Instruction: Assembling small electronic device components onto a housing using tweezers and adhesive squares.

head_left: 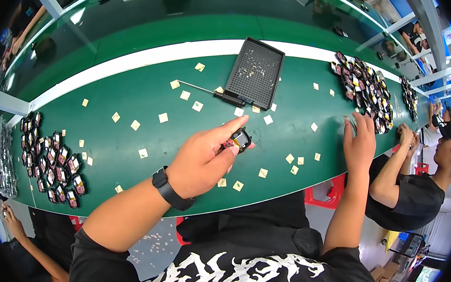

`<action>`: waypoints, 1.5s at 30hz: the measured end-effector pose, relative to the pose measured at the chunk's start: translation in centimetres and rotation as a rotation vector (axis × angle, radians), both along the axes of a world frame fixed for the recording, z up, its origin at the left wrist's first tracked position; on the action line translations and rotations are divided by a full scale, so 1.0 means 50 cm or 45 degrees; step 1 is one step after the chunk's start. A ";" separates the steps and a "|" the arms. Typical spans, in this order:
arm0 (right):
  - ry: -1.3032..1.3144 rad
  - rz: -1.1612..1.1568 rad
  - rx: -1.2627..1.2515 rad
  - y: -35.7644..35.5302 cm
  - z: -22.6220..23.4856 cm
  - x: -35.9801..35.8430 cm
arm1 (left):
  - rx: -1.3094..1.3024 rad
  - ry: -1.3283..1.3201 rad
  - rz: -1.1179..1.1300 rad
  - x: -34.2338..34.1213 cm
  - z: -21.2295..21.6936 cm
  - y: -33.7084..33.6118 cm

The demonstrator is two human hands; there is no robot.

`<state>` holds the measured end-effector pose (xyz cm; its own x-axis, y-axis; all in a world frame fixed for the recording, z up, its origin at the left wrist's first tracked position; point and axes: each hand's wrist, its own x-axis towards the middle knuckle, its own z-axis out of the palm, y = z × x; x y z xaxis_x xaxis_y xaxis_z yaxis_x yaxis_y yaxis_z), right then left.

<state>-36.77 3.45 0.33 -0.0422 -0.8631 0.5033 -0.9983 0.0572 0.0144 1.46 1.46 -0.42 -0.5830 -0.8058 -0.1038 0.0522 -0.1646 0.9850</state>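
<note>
My left hand point(203, 155), with a black band on its wrist, grips a small black watch-like housing point(240, 138) over the middle of the green table. A pale square face shows on the housing, and my fingers cover part of it. To the right, my right hand point(360, 141) is raised over the table with thumb and fingers apart and nothing visible between them. Just beyond it lies a heap of similar black housings point(367, 91) with pale, pink and yellow parts. Ahead of my left hand, a screwdriver point(198, 88) rests against a black perforated tray point(255, 72) holding small bright pieces.
Small cream square stickers point(163, 117) are scattered over the green table point(113, 158). Another group of housings point(56, 167) lies at the left. A white rail point(136, 62) runs along the far side. At the right sits a co-worker in black point(417, 193), near a red stool point(327, 194).
</note>
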 end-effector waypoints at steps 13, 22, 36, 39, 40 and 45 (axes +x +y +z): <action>0.270 -0.053 0.079 -0.067 -0.040 -0.102 | -0.139 -0.053 -0.094 0.000 -0.009 -0.007; 0.196 -0.015 0.104 -0.117 -0.064 -0.143 | -0.543 -0.231 -0.091 0.014 0.001 -0.001; 0.323 0.057 0.299 -0.126 -0.071 -0.220 | -0.675 -0.437 0.391 0.177 0.028 0.140; 0.306 0.154 0.276 -0.114 -0.055 -0.219 | -0.400 -0.442 0.827 0.286 0.041 0.183; 0.283 0.200 0.281 -0.115 -0.054 -0.215 | -0.361 -0.525 0.979 0.330 0.055 0.193; 0.335 0.356 0.189 -0.090 -0.056 -0.208 | -0.686 -1.327 1.741 0.563 0.025 0.217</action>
<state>-47.19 -1.05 -2.48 0.3179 -0.8871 0.3348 -0.9362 -0.2378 0.2588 29.62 12.29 0.81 0.5807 -0.6759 0.4538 -0.7489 -0.2250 0.6233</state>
